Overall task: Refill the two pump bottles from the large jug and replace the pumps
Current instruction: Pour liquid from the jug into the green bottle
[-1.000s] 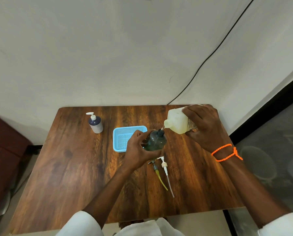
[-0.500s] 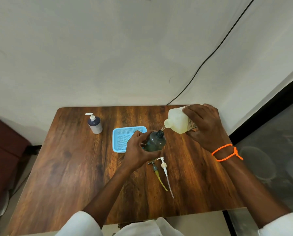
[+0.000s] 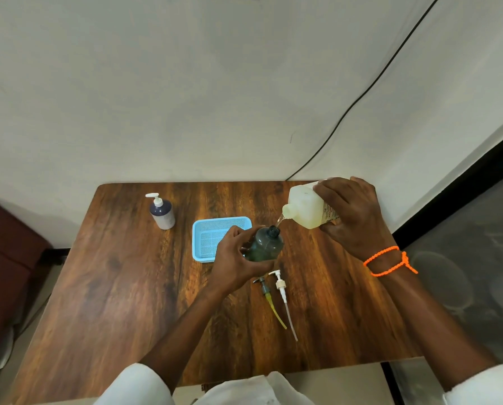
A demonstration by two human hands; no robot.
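Both hands are busy: the left hand [image 3: 234, 258] curls its fingers [image 3: 238, 232] round the dark green open-necked plastic bottle [image 3: 264, 244] above the wooden counter [image 3: 127, 287]. The right hand [image 3: 351, 213] grips the tilted pale yellow plastic jug [image 3: 305, 206], a thin stream falling from its spout into the bottle's neck. Two loose pumps [image 3: 276, 290] lie on the counter just beside the bottle.

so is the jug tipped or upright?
Tipped: the right hand holds the jug spout-down, liquid streaming into the dark green bottle.

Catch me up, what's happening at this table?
A person is refilling a dark pump bottle. The left hand holds it, tilted, over the wooden table, while the right hand tips the large jug so a thin stream runs into its open neck. Two removed pumps lie on the table near the person. Another bottle, pump on, stands at the far left, beside a blue basket.
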